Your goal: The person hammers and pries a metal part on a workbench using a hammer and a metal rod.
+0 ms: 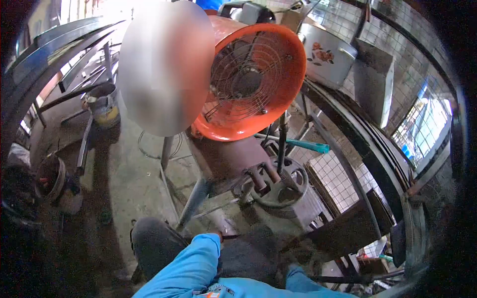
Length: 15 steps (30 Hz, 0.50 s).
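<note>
Sleeve (191, 262) angles inward, left hand (217, 235) between knees (155, 243).

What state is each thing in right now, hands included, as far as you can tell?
Left hand: lowered, mostly hidden, grip unclear
Right hand: cannot be made out, only its blue sleeve shows plainly
Orange fan: guarded front facing the viewer, spin unclear
Handwheel: no hand on it
Bucket: upright, open-topped

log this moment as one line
left hand: between dark-trousered knees, grip unclear; blue fabric right sleeve: low; ahead: round orange wire-grilled fan; below fan: grey spoked metal wheel
</note>
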{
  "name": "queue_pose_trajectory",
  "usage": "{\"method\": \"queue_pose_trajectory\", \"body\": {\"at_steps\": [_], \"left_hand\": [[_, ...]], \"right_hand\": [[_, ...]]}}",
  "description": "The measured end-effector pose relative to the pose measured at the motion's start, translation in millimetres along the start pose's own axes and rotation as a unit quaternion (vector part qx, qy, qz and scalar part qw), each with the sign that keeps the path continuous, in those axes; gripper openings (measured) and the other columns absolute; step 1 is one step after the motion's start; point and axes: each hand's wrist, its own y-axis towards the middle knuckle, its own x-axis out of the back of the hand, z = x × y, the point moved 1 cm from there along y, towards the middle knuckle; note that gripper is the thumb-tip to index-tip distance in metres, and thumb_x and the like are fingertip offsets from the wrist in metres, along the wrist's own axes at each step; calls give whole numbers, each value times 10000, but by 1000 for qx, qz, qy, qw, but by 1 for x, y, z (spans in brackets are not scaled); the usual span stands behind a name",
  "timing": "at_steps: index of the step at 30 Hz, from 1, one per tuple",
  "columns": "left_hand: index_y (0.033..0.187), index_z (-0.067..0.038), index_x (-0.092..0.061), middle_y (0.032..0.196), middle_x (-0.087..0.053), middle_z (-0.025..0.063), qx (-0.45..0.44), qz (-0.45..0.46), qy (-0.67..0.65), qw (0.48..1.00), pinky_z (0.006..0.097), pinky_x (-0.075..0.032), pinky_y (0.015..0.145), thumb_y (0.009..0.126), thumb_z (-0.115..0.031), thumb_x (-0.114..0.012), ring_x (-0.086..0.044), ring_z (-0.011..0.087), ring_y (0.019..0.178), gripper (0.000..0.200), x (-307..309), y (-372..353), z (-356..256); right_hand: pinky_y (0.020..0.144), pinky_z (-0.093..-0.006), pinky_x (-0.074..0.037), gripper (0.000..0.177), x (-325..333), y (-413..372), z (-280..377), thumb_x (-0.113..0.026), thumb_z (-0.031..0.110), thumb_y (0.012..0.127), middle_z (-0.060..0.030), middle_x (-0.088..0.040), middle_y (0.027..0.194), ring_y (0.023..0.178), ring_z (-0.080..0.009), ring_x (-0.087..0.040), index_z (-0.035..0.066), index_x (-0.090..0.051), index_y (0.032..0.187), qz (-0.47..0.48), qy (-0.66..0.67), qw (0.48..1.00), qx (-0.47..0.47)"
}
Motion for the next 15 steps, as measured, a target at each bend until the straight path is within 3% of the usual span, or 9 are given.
{"method": "queue_pose_trajectory", "body": {"at_steps": [3,5,7,8,9,11,12,13,15], "left_hand": [[1200,-126,-558,1189,-563,147,-9,-17,-24,1000,445,-449,875,870,-441,-426,-536,318,1100,475,14,-1,-7],[1197,-124,-560,1187,-564,150,-18,-29,-35,999,442,-443,885,867,-453,-426,-534,319,1103,485,19,-1,-10],[1194,-121,-562,1184,-565,152,-30,-41,-39,998,440,-438,894,864,-464,-427,-532,320,1105,494,28,-4,-13],[1192,-120,-562,1183,-566,154,-34,-53,-46,997,439,-435,899,862,-469,-427,-532,320,1107,499,26,-3,-12],[1191,-118,-563,1182,-566,155,-38,-61,-50,996,438,-432,903,861,-475,-427,-531,321,1108,504,30,-5,-15],[1188,-116,-565,1179,-568,157,-51,-77,-60,994,436,-427,913,858,-486,-428,-529,322,1111,515,39,-5,-18],[1186,-114,-566,1178,-568,159,-58,-83,-65,993,435,-424,917,856,-492,-428,-528,322,1112,520,44,-5,-21],[1185,-113,-567,1177,-569,160,-65,-92,-65,992,434,-422,922,854,-497,-428,-527,322,1113,525,51,-5,-23],[1182,-110,-568,1174,-570,162,-87,-109,-62,988,432,-416,931,851,-508,-429,-526,323,1116,535,63,-4,-21]], "right_hand": [[820,-427,-466,420,61,8,-20,-607,320,798,-174,-615,1002,936,-375,-580,61,-546,1123,-76,26,996,32],[820,-426,-466,419,135,7,-7,-606,319,798,-171,-616,1002,935,-374,-580,63,-547,1125,-190,76,972,114],[753,-403,-472,368,238,-25,46,-622,273,788,-170,-623,929,845,-366,-593,53,-572,1079,-285,199,911,222],[729,-363,-473,320,294,-60,86,-643,228,779,-161,-622,911,819,-320,-601,58,-577,1042,-403,172,832,340],[759,-366,-470,292,335,-96,113,-645,194,783,-160,-618,939,852,-283,-602,46,-572,1024,-404,182,843,305],[831,-399,-452,253,398,-107,145,-603,195,842,-191,-599,1012,946,-309,-584,15,-563,1015,-553,126,722,396],[837,-410,-449,263,436,-128,166,-588,211,855,-201,-597,1014,946,-330,-580,6,-563,1017,-596,13,712,371],[836,-424,-447,264,464,-130,175,-588,213,851,-197,-600,996,928,-346,-583,1,-571,1007,-600,113,714,342],[794,-413,-462,297,527,-107,176,-589,254,836,-200,-601,947,866,-356,-595,12,-577,1009,-644,16,668,372]]}}
